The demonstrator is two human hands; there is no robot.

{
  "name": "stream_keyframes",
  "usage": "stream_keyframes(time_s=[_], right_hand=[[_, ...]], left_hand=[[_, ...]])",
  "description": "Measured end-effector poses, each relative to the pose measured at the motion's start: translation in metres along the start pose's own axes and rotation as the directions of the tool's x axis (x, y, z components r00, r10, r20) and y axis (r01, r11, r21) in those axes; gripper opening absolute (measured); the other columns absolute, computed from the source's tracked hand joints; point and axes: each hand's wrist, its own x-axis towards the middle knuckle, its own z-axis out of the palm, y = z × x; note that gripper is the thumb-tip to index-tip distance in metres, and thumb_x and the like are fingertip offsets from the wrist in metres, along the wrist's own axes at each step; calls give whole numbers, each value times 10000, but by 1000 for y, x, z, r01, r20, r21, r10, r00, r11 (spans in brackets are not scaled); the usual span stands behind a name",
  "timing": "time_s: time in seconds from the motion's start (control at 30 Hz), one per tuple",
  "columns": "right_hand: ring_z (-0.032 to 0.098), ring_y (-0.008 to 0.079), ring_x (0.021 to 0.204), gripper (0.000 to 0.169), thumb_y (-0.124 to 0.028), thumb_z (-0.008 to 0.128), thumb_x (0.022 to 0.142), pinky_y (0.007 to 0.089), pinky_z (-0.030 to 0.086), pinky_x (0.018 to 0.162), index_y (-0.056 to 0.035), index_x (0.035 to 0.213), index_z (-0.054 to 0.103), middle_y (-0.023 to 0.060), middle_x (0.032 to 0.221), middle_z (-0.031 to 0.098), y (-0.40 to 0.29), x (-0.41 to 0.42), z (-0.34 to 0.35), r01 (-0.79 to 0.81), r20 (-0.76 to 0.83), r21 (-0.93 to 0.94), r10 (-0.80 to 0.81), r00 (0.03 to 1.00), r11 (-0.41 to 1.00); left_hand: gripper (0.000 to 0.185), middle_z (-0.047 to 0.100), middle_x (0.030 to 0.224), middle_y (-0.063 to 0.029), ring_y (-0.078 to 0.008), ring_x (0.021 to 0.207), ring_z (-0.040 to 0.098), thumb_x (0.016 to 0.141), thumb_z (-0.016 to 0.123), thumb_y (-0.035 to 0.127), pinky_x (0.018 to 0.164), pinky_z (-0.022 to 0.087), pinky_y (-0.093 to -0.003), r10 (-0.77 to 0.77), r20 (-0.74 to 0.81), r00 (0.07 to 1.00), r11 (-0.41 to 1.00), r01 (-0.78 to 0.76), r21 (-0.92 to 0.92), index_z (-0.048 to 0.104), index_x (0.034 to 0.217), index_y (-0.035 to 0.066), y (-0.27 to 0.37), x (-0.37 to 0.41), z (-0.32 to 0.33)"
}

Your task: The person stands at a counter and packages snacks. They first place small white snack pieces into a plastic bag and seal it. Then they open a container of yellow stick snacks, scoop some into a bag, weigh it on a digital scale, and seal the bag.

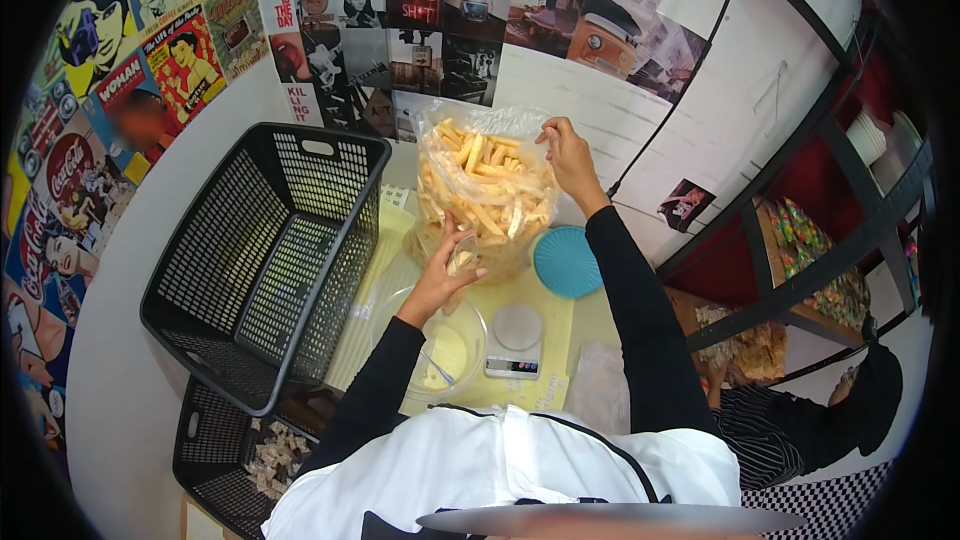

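Note:
A large clear plastic bag (431, 172), its top spread wide, stands in front of me full of pale yellow fries (487, 172). My right hand (570, 161) has its fingers curled at the bag's upper right rim, pinching the film. Low in front of the bag, my left hand (439, 281) holds a small clear plastic pouch (462, 255) with a little pale food in it. Below that hand sits a clear round bowl (472, 360) with pale yellow contents and a thin spoon-like utensil (441, 370). A small digital kitchen scale (516, 337) rests right of the bowl.
A turquoise round lid (568, 262) lies by my right forearm, above clear plastic bags (600, 382). At left, a black plastic basket (262, 300) stands over another basket (214, 435) holding wrapped pieces. A dark shelf frame (817, 270) and another person (780, 420) are at right.

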Motion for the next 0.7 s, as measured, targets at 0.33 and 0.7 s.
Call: stream_keyframes(time_s=[0.33,0.7], right_hand=[[595,151,571,175,-150,391,986,286,495,554,-15,1021,495,98,814,674,19,-8,17,-115,-6,145,117,993,983],[602,151,592,222,-160,343,996,272,512,534,11,1047,475,145,863,638,34,-10,33,-370,54,341,375,925,864]], left_hand=[[643,-90,1550,-191,-222,1438,42,761,708,83,1126,176,-332,-25,12,1000,1000,24,13,441,1345,55,-2,-2,-2],[647,-110,1546,-192,-231,1438,-35,768,718,93,1137,125,-336,-21,16,1000,1000,21,-7,429,1345,45,-8,-1,-2]])
